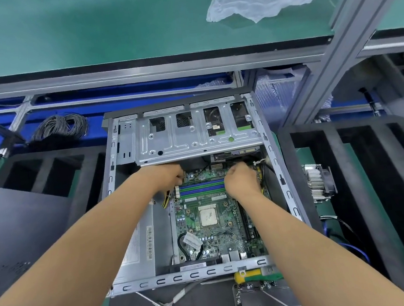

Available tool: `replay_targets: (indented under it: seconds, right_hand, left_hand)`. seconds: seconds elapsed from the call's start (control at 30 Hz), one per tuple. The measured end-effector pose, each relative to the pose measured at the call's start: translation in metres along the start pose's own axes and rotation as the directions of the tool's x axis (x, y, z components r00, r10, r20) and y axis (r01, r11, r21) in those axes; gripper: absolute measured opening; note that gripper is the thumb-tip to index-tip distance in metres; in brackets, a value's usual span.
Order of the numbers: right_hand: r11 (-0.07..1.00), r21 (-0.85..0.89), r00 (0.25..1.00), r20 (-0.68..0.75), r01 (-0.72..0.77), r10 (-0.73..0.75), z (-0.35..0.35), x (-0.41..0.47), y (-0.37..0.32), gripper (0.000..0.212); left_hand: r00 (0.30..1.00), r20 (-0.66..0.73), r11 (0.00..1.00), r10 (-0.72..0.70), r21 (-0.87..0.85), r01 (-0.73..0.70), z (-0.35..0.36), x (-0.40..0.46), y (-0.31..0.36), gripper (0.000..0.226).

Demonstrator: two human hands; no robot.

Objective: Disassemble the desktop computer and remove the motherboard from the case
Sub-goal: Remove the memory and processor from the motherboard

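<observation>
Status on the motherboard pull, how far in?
Done: case open, CPU bare, heatsink with fan set aside right, loose screws in the tray. In hand: left hand and right hand at the motherboard's far edge, apparently at connectors. Left: board still seated in case.

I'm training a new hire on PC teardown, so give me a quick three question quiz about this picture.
1. True or false: the motherboard is out of the case.
2. Which lies right of the case: A) heatsink with fan B) coiled cable?
3. Fill in: the yellow and green screwdriver handle lies just outside the case's ____ edge.

Key: 1 false, it sits inside. 2 A. 3 near.
</observation>
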State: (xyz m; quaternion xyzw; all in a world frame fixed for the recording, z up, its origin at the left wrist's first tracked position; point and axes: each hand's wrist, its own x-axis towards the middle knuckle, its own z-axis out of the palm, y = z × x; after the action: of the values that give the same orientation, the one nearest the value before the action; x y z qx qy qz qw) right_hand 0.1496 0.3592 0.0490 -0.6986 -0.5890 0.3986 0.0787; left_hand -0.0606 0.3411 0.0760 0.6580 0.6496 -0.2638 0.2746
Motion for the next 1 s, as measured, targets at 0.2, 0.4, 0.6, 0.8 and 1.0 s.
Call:
replay_targets:
  seconds: [0.2,0.4,0.6,0.8,1.0]
  right_hand:
    - [1.0,-0.004,1.0,-0.003,0.008,-0.008,0.001,0.001,0.001,0.019]
    - [0.996,0.028,0.996,-0.02,0.084,-0.084,0.002,-0.002,0.0,0.042]
    - [0.995,0.064,0.997,0.022,0.074,-0.076,0.004,-0.001,0.002,0.036]
    - [0.994,0.078,0.997,0.031,0.071,-0.074,0.004,-0.002,0.002,0.034]
    - [0.994,0.072,0.993,0.073,0.086,-0.092,0.002,-0.004,0.001,0.025]
  left_hand:
    - [1.0,0.006,0.997,-0.029,-0.076,0.029,0.005,0.008,-0.007,0.019]
    - [0.998,0.035,0.979,-0.055,-0.195,0.061,0.009,0.008,-0.009,0.033]
    - [0.996,0.079,0.977,-0.032,-0.207,0.048,0.008,0.013,-0.005,0.032]
    - [0.994,0.098,0.98,-0.049,-0.189,0.067,0.003,0.012,0.004,0.027]
    - [0.989,0.135,0.987,-0.053,-0.146,0.073,-0.003,0.007,0.012,0.03]
